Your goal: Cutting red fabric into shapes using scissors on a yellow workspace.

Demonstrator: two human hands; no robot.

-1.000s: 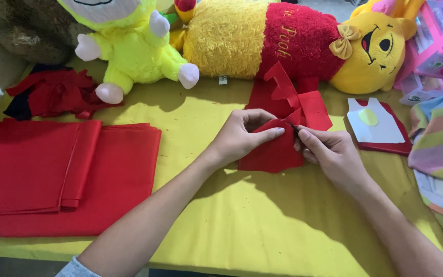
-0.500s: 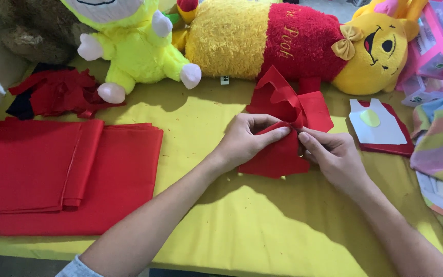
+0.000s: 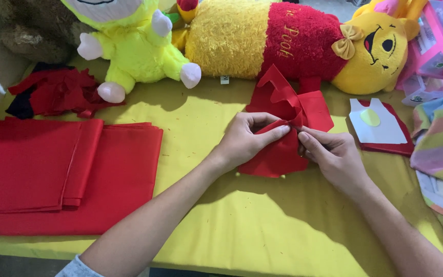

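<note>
A small piece of red felt [image 3: 283,110] lies on the yellow table cover [image 3: 221,215], gathered at its middle so the upper part stands up in folds. My left hand [image 3: 247,137] pinches the gathered middle from the left with thumb and fingers. From the right, my right hand [image 3: 331,154] grips the same pinched spot, its fingertips touching the left hand's.
Folded red fabric [image 3: 62,172] is stacked at the left, red and black scraps [image 3: 57,95] behind it. A yellow-green plush toy [image 3: 129,43] and a long yellow-and-red plush bear [image 3: 303,41] lie along the back. A white paper template on red felt [image 3: 378,123] and striped cloth [image 3: 442,149] sit at the right.
Both hands have pressed the felt's middle closer together, and the upper folds stand higher. The view has shifted slightly; the other things stay put.
</note>
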